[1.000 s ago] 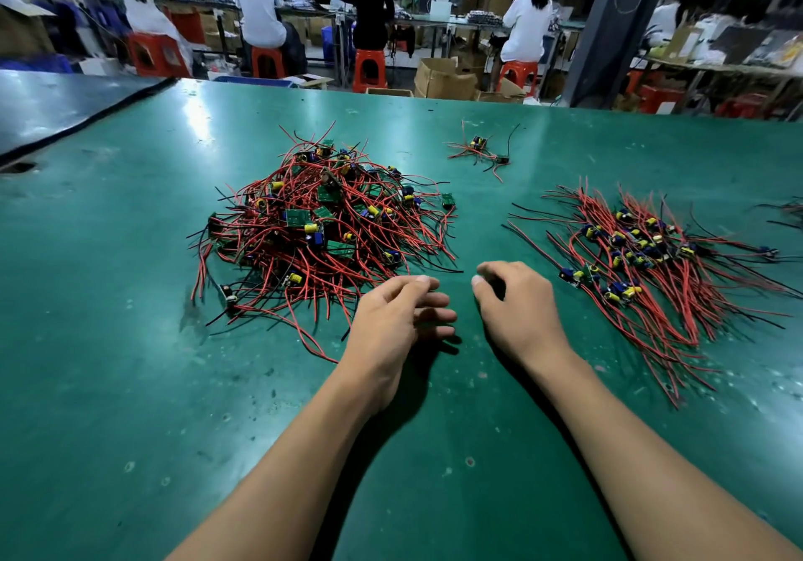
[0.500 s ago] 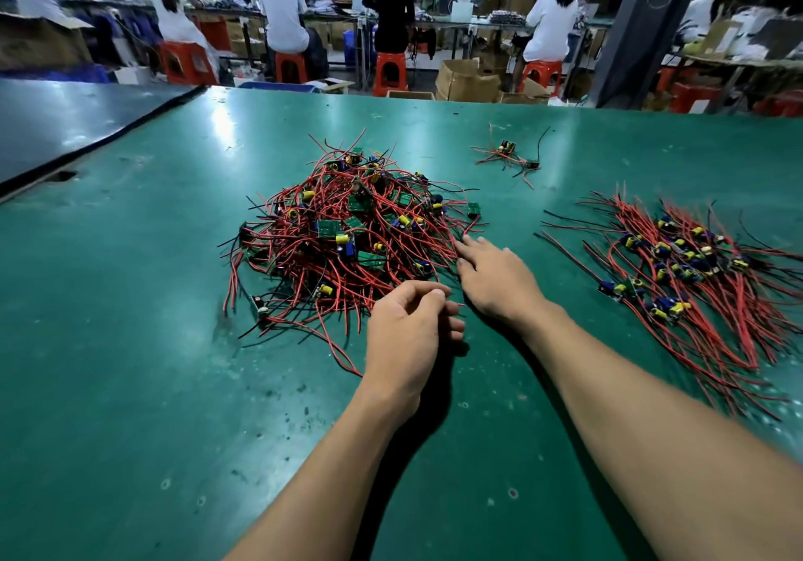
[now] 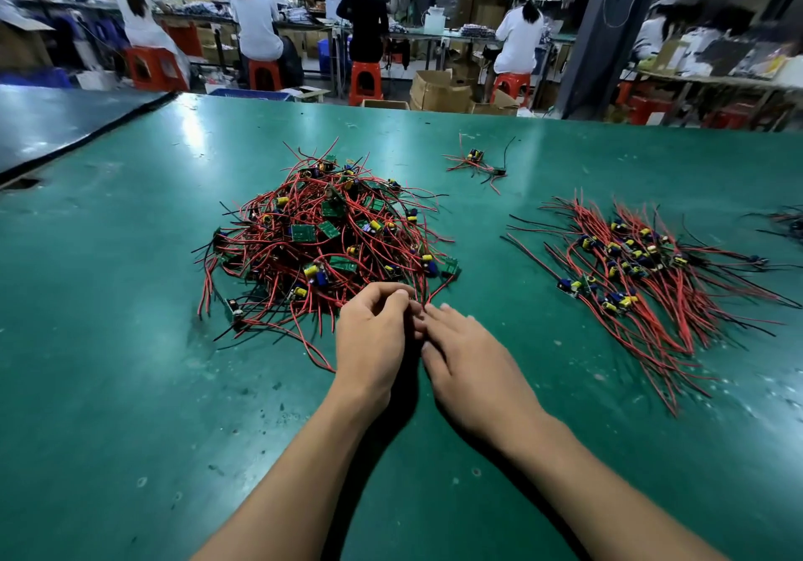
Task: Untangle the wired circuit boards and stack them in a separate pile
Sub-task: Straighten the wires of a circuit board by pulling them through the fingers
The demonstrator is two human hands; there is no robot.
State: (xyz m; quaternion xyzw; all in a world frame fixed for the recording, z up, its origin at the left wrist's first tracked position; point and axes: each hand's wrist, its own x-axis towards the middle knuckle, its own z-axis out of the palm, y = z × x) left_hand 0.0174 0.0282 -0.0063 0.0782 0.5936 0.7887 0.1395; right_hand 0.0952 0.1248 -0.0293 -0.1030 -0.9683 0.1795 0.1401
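Observation:
A tangled pile of small green circuit boards with red and black wires (image 3: 330, 239) lies on the green table (image 3: 130, 386), left of centre. To the right lies a flatter, sorted pile of boards (image 3: 630, 265) with wires fanned toward me. My left hand (image 3: 373, 339) is curled at the tangled pile's near edge, its fingertips closed where a red wire (image 3: 434, 293) ends. That wire leads up to a green board (image 3: 450, 267) at the pile's right edge. My right hand (image 3: 469, 356) lies flat beside the left hand, fingers spread, fingertips touching it.
A single loose wired board (image 3: 476, 162) lies farther back between the piles. More wires (image 3: 788, 226) show at the right edge. A second dark table (image 3: 52, 126) joins at the far left. Seated people on red stools and cardboard boxes are beyond the far edge.
My right hand has drawn back from the tangled pile's right edge to meet the left hand. The left hand has hardly moved. The view shifted slightly.

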